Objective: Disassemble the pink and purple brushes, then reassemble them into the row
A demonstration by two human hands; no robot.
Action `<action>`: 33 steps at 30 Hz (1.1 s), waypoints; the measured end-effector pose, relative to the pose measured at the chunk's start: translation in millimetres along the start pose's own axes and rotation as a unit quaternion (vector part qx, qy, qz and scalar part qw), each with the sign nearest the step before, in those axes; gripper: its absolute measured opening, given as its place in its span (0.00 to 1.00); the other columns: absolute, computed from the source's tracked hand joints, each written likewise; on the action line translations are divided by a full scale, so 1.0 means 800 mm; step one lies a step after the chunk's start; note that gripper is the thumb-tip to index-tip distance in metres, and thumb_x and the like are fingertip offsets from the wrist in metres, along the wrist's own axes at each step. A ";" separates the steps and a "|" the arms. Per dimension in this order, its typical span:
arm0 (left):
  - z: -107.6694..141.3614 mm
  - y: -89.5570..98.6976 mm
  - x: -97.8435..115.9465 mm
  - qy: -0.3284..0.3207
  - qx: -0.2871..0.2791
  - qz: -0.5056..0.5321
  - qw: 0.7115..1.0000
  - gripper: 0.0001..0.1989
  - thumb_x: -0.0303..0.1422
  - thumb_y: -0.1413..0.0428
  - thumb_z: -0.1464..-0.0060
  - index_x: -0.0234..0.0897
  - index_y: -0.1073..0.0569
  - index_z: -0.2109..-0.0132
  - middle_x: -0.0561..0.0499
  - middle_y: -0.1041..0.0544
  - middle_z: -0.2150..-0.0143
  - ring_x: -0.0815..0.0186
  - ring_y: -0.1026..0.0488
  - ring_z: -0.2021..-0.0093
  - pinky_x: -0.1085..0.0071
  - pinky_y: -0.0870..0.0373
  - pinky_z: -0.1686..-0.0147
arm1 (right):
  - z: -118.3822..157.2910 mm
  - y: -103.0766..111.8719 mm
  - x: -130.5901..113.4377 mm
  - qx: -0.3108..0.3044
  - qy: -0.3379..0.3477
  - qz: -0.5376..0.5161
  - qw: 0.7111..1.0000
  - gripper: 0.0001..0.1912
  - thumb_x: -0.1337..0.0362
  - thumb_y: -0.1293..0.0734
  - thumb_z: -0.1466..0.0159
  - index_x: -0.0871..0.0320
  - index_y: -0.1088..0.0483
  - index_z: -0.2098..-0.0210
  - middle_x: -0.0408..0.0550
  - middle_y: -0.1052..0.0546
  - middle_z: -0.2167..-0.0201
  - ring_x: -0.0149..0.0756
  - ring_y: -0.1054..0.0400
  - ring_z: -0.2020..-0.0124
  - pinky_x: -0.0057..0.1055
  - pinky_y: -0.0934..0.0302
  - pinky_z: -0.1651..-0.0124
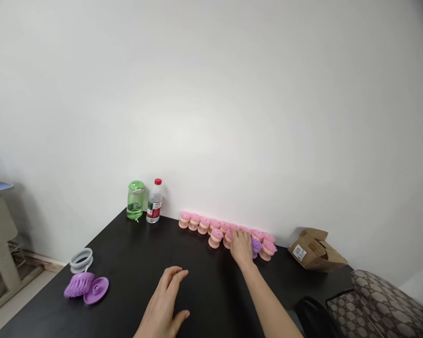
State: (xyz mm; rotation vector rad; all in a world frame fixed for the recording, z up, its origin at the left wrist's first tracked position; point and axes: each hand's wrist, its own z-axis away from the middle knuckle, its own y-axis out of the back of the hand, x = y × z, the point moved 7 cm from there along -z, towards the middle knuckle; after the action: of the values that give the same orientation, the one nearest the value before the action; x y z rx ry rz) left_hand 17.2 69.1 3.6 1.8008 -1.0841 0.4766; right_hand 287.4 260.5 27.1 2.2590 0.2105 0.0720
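A row of pink silicone scalp brushes with peach bases stands along the wall side of the black table. My right hand rests with its fingers down on a pink brush, next to a purple brush; whether it grips is unclear. My left hand hovers open above the table, touching nothing. At the table's left side lie a purple bristle brush head, a purple round base and grey rings.
A green plastic bottle and a water bottle with a red cap stand at the table's far corner. A flattened cardboard box sits at the right end. A patterned chair stands by the right edge.
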 end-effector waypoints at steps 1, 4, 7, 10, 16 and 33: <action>0.000 0.000 0.000 0.000 0.001 0.000 1.000 0.41 0.18 0.46 0.55 0.55 0.41 0.36 0.47 0.39 0.36 0.53 0.32 0.39 0.58 0.25 0.45 | 0.001 0.001 0.000 -0.001 0.007 0.003 1.000 0.19 0.76 0.38 0.43 0.60 0.26 0.55 0.59 0.23 0.57 0.54 0.35 0.46 0.47 0.46 0.41; 0.001 0.000 0.003 0.001 -0.003 0.002 1.000 0.40 0.19 0.47 0.53 0.55 0.41 0.36 0.47 0.39 0.36 0.53 0.32 0.39 0.57 0.25 0.45 | 0.006 0.007 -0.001 0.000 0.024 0.007 1.000 0.18 0.75 0.38 0.44 0.59 0.27 0.56 0.56 0.23 0.57 0.52 0.35 0.46 0.45 0.45 0.41; 0.002 -0.002 0.008 -0.002 -0.014 0.004 1.000 0.39 0.19 0.47 0.52 0.56 0.42 0.35 0.47 0.40 0.35 0.53 0.32 0.39 0.56 0.26 0.44 | 0.011 0.018 -0.008 0.013 0.041 0.002 0.999 0.19 0.75 0.39 0.42 0.58 0.29 0.53 0.56 0.24 0.54 0.52 0.38 0.41 0.48 0.44 0.39; 0.001 -0.001 0.011 -0.007 -0.023 0.002 1.000 0.40 0.19 0.48 0.52 0.56 0.43 0.35 0.47 0.40 0.35 0.52 0.33 0.38 0.55 0.26 0.44 | 0.015 0.022 -0.040 0.022 0.097 -0.014 0.995 0.24 0.75 0.40 0.40 0.61 0.32 0.45 0.58 0.29 0.43 0.51 0.44 0.35 0.50 0.45 0.36; -0.002 0.002 0.006 -0.006 -0.037 -0.027 0.999 0.39 0.19 0.48 0.50 0.56 0.45 0.35 0.46 0.41 0.35 0.50 0.34 0.37 0.53 0.27 0.43 | 0.028 -0.010 -0.130 0.001 0.256 -0.035 0.966 0.21 0.79 0.41 0.38 0.60 0.27 0.50 0.56 0.26 0.41 0.47 0.43 0.32 0.54 0.46 0.33; -0.020 0.025 0.020 0.034 -0.028 -0.067 0.997 0.35 0.23 0.35 0.57 0.42 0.34 0.41 0.41 0.35 0.40 0.50 0.33 0.41 0.54 0.29 0.43 | 0.104 -0.013 -0.106 0.023 0.268 -0.116 0.956 0.22 0.76 0.42 0.42 0.59 0.21 0.56 0.59 0.22 0.46 0.55 0.36 0.37 0.61 0.42 0.38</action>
State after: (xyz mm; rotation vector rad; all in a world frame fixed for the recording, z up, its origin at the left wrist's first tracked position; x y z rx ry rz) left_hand 10.8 72.5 33.2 1.7823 -0.9156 0.4205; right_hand 212.6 189.4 -32.9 2.1999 0.7678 0.5621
